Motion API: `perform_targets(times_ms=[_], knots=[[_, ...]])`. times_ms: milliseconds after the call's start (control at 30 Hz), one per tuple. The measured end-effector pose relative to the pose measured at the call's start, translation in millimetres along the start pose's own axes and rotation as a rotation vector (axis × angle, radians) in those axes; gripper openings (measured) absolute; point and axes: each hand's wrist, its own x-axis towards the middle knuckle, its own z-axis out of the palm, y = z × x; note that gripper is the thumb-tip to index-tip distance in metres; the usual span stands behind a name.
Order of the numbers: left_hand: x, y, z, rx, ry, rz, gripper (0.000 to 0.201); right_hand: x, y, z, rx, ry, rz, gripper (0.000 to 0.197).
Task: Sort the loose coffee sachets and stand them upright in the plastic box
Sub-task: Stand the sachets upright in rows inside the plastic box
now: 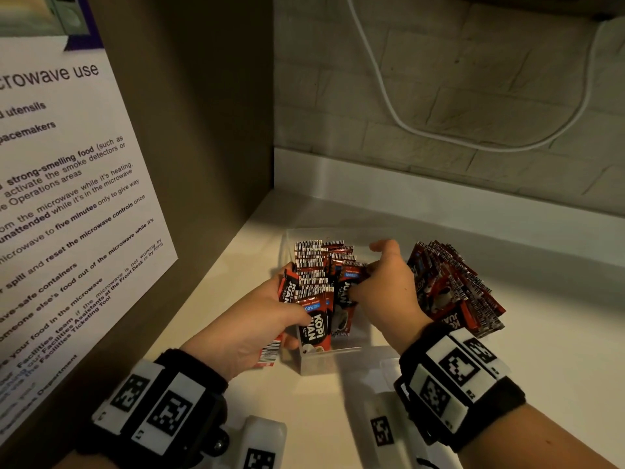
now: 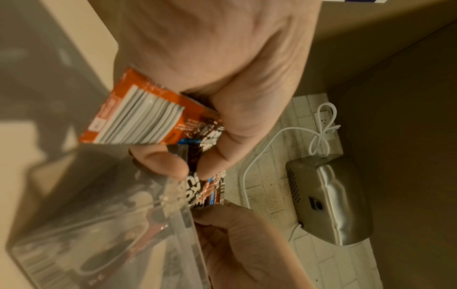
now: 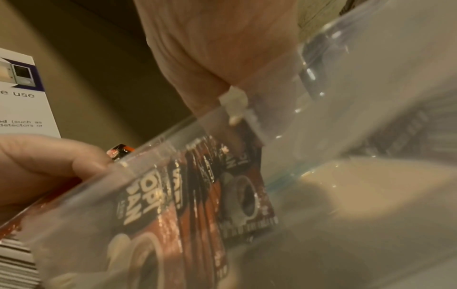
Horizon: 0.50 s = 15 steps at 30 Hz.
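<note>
A clear plastic box [image 1: 324, 363] stands on the pale counter, holding several red-and-black coffee sachets [image 1: 318, 265] upright. My left hand [image 1: 291, 316] is at the box's left front corner. It grips a few sachets [image 2: 138, 119], thumb over the front one, and one barcoded end hangs outside the wall. My right hand [image 1: 365, 275] reaches into the box from the right, fingers curled round the tops of the sachets there, thumb raised. In the right wrist view the sachets [image 3: 188, 195] show through the box wall [image 3: 346, 117]. A loose pile of sachets [image 1: 453, 289] lies fanned to the right of the box.
A brown cabinet side with a printed microwave notice [image 1: 67, 184] closes off the left. A brick-pattern wall with a hanging white cable [image 1: 389, 106] runs behind the counter. A metal appliance [image 2: 329, 199] hangs on that wall.
</note>
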Motion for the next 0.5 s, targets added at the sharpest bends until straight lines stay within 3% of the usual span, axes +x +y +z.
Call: perform_targets(times_ms=[300,500], knots=[[1,-2,-2,0.022,-0.004,0.003,0.047,-3,-2,16,0.042,-0.003,-0.026,0.062],[2,-3,-2,0.029,0.003,0.001,0.047,-1,6,16,0.015,-0.013,0.12,0.034]])
